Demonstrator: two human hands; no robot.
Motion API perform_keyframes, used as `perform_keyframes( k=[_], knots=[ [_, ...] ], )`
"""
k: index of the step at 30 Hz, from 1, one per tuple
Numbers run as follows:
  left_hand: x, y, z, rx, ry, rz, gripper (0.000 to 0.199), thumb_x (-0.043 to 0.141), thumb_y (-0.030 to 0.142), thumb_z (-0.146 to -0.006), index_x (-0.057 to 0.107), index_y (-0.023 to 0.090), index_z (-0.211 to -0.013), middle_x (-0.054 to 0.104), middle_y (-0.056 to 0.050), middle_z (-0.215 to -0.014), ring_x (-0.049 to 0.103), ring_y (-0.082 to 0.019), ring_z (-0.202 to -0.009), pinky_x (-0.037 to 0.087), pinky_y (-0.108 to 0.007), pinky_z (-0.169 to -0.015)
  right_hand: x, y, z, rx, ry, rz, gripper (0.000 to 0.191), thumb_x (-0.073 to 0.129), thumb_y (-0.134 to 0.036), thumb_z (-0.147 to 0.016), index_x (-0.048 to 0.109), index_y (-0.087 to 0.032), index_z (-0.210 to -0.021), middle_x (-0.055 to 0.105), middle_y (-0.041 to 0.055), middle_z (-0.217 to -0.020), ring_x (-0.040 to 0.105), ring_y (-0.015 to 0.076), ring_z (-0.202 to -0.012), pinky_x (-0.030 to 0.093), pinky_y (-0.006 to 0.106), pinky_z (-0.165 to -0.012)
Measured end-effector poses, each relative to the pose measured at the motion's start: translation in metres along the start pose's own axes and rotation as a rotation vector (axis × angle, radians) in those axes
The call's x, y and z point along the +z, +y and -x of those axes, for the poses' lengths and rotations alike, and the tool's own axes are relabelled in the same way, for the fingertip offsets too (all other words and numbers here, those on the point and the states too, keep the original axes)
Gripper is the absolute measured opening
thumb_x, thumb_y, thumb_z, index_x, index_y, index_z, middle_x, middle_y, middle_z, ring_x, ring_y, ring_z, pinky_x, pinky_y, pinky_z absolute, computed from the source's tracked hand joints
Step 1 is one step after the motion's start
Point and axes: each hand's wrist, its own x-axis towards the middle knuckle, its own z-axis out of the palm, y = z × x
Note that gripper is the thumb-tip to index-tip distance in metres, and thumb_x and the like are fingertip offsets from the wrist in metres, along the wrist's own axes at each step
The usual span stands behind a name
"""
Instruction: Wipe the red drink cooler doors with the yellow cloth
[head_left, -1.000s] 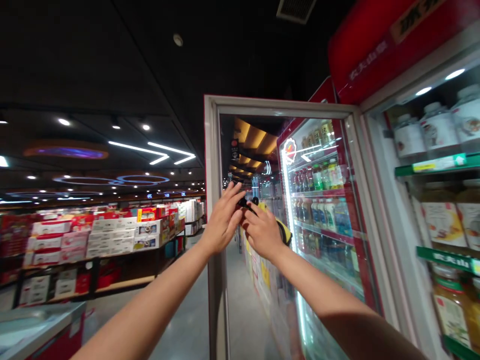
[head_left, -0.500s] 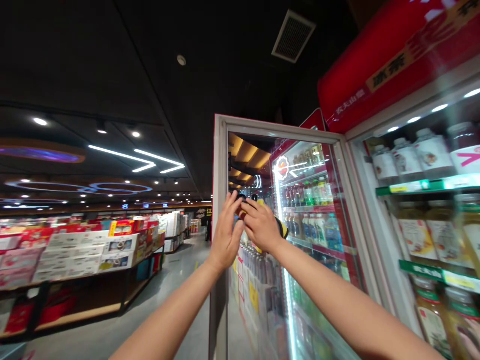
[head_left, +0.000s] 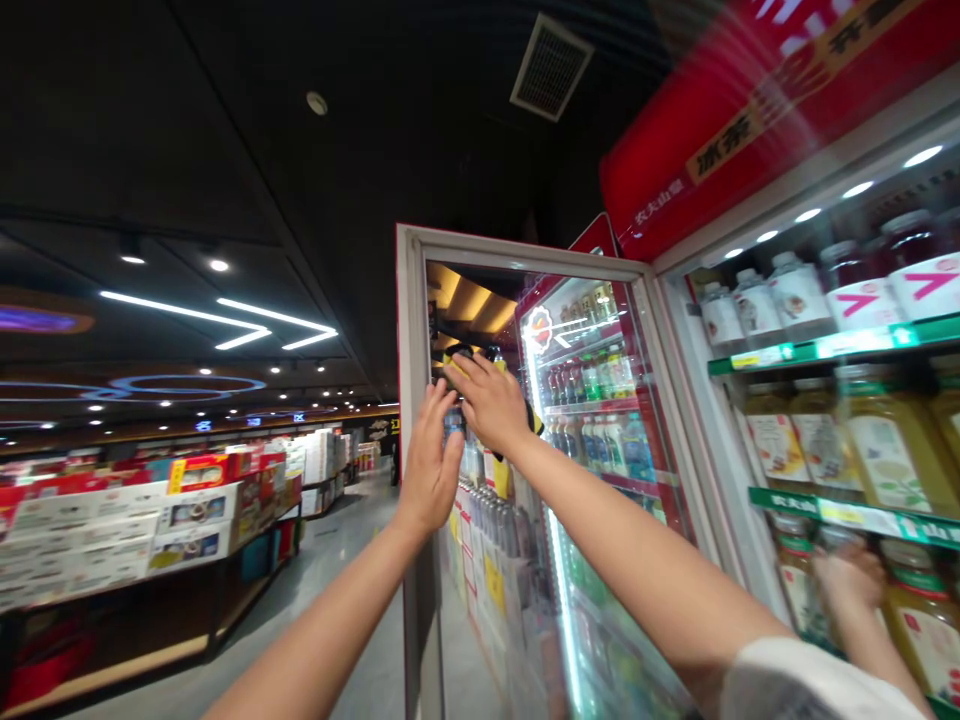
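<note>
A glass fridge door (head_left: 487,600) stands open in front of me, its pale frame edge (head_left: 414,400) on the left. My right hand (head_left: 491,402) is raised against the glass near the upper left, fingers stretched out and nothing visibly held. Lower and to its left, my left hand (head_left: 431,462) is upright beside the frame edge, open with thumb apart. Whether it touches the door I cannot tell. Around my right hand a yellow-and-black shape (head_left: 534,418) shows in the glass, perhaps a reflection. A white sleeve (head_left: 810,680) covers part of my right arm.
At right, lit fridge shelves hold several bottles (head_left: 892,440) under a red header (head_left: 720,130). Another person's hand (head_left: 851,575) reaches to a bottle on the lower shelf. Stacked boxes (head_left: 195,510) stand on a display at left, beside a grey aisle floor (head_left: 330,570).
My view has turned slightly right. My right hand has slid up the glass, and my hands are less overlapped. The other person's hand now shows more fully at the lower shelf.
</note>
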Motion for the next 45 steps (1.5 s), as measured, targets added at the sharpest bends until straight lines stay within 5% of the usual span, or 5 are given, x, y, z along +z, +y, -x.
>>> perform_keyframes(
  k=[16, 21, 31, 38, 45],
  knots=[
    [0.000, 0.002, -0.011, -0.124, -0.128, -0.131, 0.056, 0.033, 0.052, -0.103, 0.036, 0.025, -0.152, 0.029, -0.011, -0.166, 0.022, -0.025, -0.155, 0.022, -0.054, -0.125, -0.023, 0.033, 0.003, 0.316, -0.072, 0.055, 0.059, 0.036, -0.015, -0.098, 0.036, -0.022, -0.157, 0.028, 0.0032, -0.167, 0.026, 0.0291, -0.152, 0.035, 0.051, -0.117],
    [0.002, 0.000, -0.017, -0.131, -0.187, -0.213, 0.060, 0.032, 0.056, -0.102, 0.037, 0.022, -0.151, 0.026, -0.014, -0.166, 0.018, -0.028, -0.155, 0.020, -0.057, -0.125, -0.029, 0.044, 0.036, 0.000, -0.255, 0.029, 0.067, 0.039, -0.011, -0.094, 0.031, -0.028, -0.158, 0.025, 0.0004, -0.168, 0.021, 0.0287, -0.154, 0.037, 0.054, -0.115],
    [0.005, 0.008, -0.028, -0.257, -0.223, -0.347, 0.066, 0.031, 0.059, -0.100, 0.037, 0.018, -0.151, 0.023, -0.016, -0.167, 0.016, -0.029, -0.156, 0.021, -0.057, -0.124, -0.059, 0.144, 0.040, 0.454, -0.190, 0.062, 0.070, 0.038, -0.009, -0.090, 0.029, -0.015, -0.159, 0.021, 0.0105, -0.168, 0.021, 0.0350, -0.153, 0.032, 0.055, -0.119],
    [0.011, 0.017, -0.036, -0.349, -0.219, -0.468, 0.072, 0.032, 0.062, -0.097, 0.038, 0.015, -0.151, 0.019, -0.017, -0.167, 0.013, -0.030, -0.156, 0.018, -0.055, -0.125, -0.066, 0.187, 0.058, 0.058, -0.270, 0.012, 0.080, 0.042, -0.005, -0.082, 0.029, -0.019, -0.159, 0.019, 0.0023, -0.170, 0.012, 0.0289, -0.156, 0.029, 0.049, -0.122],
    [0.010, 0.016, -0.045, -0.381, -0.265, -0.523, 0.074, 0.035, 0.060, -0.094, 0.040, 0.013, -0.151, 0.021, -0.017, -0.167, 0.016, -0.033, -0.155, 0.017, -0.056, -0.125, -0.075, 0.275, 0.091, 0.581, -0.202, 0.088, 0.078, 0.039, -0.003, -0.084, 0.026, -0.016, -0.160, 0.021, 0.0089, -0.169, 0.018, 0.0313, -0.155, 0.031, 0.051, -0.121]
  ],
)
